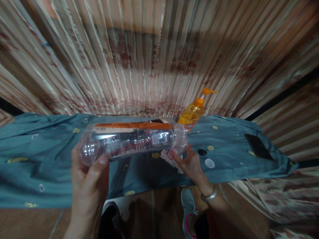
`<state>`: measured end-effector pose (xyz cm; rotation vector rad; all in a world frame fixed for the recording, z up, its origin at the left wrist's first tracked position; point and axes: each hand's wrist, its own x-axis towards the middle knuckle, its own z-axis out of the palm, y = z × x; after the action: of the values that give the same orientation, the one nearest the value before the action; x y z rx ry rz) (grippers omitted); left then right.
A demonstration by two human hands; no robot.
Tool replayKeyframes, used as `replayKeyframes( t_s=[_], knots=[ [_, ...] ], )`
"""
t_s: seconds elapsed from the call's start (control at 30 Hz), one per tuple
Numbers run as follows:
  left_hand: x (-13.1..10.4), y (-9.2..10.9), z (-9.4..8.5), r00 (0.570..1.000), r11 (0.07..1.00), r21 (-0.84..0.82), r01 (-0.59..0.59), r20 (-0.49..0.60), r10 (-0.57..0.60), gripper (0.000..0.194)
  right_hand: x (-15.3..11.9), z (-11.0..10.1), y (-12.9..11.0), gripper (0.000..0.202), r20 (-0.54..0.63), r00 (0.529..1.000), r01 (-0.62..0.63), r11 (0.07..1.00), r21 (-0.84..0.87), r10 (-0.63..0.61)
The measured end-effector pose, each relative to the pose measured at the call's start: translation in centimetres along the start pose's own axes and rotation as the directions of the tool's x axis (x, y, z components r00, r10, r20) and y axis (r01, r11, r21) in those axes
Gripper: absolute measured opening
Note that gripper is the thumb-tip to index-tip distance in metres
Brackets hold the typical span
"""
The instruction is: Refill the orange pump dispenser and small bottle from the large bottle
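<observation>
Left hand (90, 174) clenched round the base end of a large, clear, cylindrical plastic bottle (134, 142), thumb laid over the near side. Bottle held roughly level across the view, above the covered surface, its neck end pointing toward the right hand (191, 164). Wrap-round label (133, 125) has an orange strip along the top, dark print and a white barcode patch nearer the neck. Right hand grasping a small, clear, pink-marked plastic piece (177, 148) at the bottle's mouth; fingertips partly hidden, and cannot tell whether the piece touches the neck. Just below that grip, a pale, crumpled, ragged-edged scrap (179, 170), cloth or paper unclear. Beyond the right-hand grip, a transparent pump bottle of amber liquid with an orange pump top (191, 114), partly behind the clear bottle's neck. Right of the same grip, a small, round, black disc (202, 152) with a round, white disc (209, 163) near it; farther right, well apart, a flat, black, rectangular phone-like slab (258, 147). Under all, a teal cloth with yellow printed motifs (53, 141); beyond both hands, a pleated beige curtain with dark-red prints (139, 76). Silver-coloured bracelet (209, 196) on the right wrist.
</observation>
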<state>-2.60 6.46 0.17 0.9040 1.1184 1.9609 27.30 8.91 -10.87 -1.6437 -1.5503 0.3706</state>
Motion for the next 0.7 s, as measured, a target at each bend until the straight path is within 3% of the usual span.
replayKeyframes(
  t_s=[0.37, 0.7],
  knots=[
    [-0.4, -0.1, 0.7, 0.998, 1.0, -0.015, -0.003, -0.059, 0.002, 0.079, 0.0, 0.2, 0.4, 0.058, -0.008, 1.0, 0.018, 0.999, -0.047, -0.019],
    [-0.2, 0.2, 0.5, 1.0, 1.0, 0.0, -0.002, -0.022, 0.002, 0.078, 0.0, 0.3, 0.5, 0.06, -0.024, 0.999, 0.029, 1.0, -0.007, -0.029]
  ],
)
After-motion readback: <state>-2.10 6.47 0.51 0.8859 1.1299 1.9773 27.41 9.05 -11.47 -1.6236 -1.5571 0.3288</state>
